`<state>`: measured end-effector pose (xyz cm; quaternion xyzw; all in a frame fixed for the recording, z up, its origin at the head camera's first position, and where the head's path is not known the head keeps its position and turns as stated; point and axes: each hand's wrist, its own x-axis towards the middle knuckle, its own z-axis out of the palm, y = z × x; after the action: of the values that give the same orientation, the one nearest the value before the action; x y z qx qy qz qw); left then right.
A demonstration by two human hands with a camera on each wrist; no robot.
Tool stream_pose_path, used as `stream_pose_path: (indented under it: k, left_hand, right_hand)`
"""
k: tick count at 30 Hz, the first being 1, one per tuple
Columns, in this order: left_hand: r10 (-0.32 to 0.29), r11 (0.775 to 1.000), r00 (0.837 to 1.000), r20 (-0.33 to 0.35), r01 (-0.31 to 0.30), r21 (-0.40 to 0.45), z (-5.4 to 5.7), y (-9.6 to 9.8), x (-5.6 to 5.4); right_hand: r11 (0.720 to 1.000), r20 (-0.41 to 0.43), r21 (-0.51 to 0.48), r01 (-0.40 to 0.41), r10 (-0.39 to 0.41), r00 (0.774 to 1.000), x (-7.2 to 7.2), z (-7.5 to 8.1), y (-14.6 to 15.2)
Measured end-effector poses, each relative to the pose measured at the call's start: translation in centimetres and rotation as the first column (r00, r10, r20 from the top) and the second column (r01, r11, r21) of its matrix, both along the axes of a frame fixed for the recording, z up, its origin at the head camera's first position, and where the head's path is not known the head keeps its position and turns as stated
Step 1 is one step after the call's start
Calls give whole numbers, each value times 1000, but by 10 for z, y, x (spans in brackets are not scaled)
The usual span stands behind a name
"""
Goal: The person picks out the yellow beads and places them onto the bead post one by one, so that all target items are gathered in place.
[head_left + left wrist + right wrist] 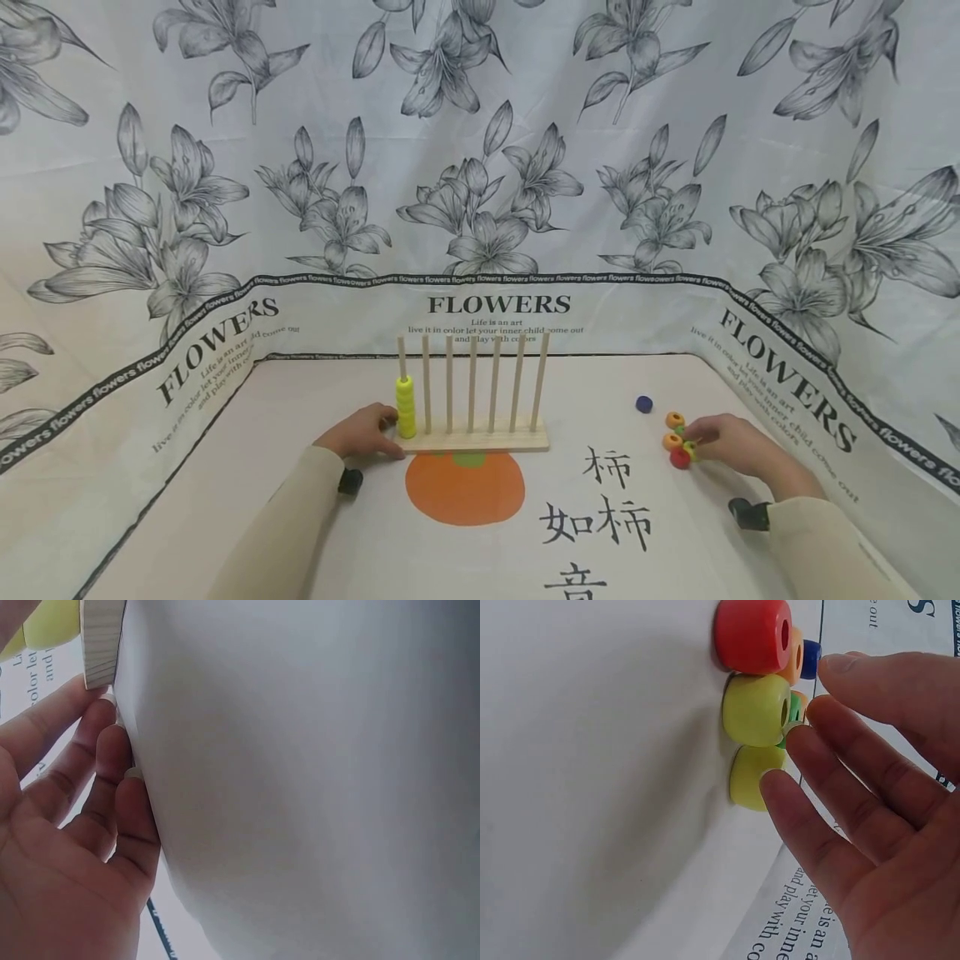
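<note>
A wooden bead rack with several upright rods stands at mid-table. Yellow beads are stacked on its leftmost rod. My left hand grips the left end of the rack's base, thumb in front and fingers at the end and behind. On the right, my right hand is beside a small cluster of loose beads, its fingers loosely extended and thumb apart. In the right wrist view, fingertips reach right up to two yellow-green beads, with a red bead alongside. Orange and green beads are partly hidden behind them.
A dark blue bead lies apart, left of and beyond the cluster. The white tablecloth bears an orange fruit print and black characters. A flower-printed curtain encloses the table at the back and sides.
</note>
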<state>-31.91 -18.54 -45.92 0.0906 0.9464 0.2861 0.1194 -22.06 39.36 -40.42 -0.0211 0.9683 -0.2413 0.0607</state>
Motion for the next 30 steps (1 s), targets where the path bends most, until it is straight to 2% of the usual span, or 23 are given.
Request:
stream_pose_path:
  k: [20, 30]
  left_hand:
    - [-7, 1000, 1000, -6, 7, -7, 3, 0, 1]
    - [-11, 1000, 1000, 3, 11, 6, -1, -1, 0]
  right_hand:
    - [998, 13, 44, 38, -39, 999, -1, -7, 3]
    - [998, 18, 46, 45, -46, 999, 0, -13, 4]
